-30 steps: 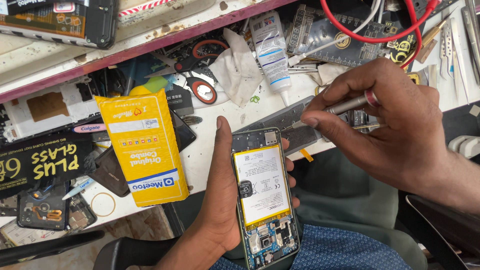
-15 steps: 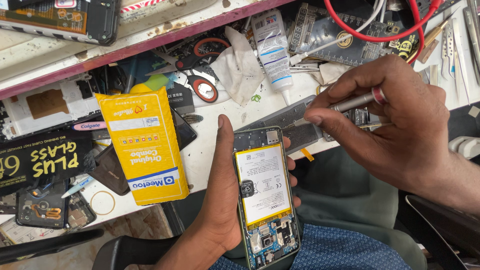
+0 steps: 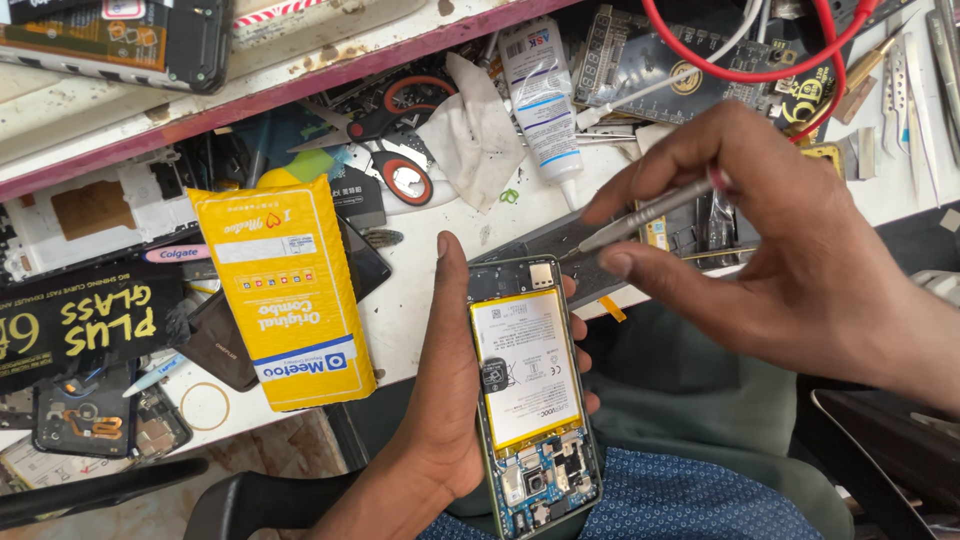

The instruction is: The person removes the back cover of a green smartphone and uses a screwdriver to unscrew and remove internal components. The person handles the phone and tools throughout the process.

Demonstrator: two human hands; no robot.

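Head camera looked straight down, and the left hand [image 3: 440,400] was cradling an opened phone [image 3: 535,395] from underneath, palm up. The fingers were curled round its edges, thumb lying along the left side, fingertips showing at the right rim. The phone sat low in the middle of the view, near the person, over the lap and just off the near edge of the surface [image 3: 420,280]. Its back was off: a white and yellow battery [image 3: 527,365] filled the middle, and a blue circuit board [image 3: 545,485] showed at the near end.

The right hand [image 3: 790,260] hovered just beyond the phone, to the right. Its fingers were pinched closed on a slim metal screwdriver [image 3: 640,215], thumb below, forefinger on top. The tip pointed down and left toward the far right corner of the phone; whether it touched the phone could not be told.

On the surface to the left lay a yellow packet [image 3: 285,290], well clear of both hands. Further off sat scissors [image 3: 395,150] with red and black handles, a crumpled white cloth [image 3: 475,130] and a white glue bottle [image 3: 540,95]. A red cable [image 3: 745,70] looped across the far right. A black box [image 3: 85,320] lay at the left edge.
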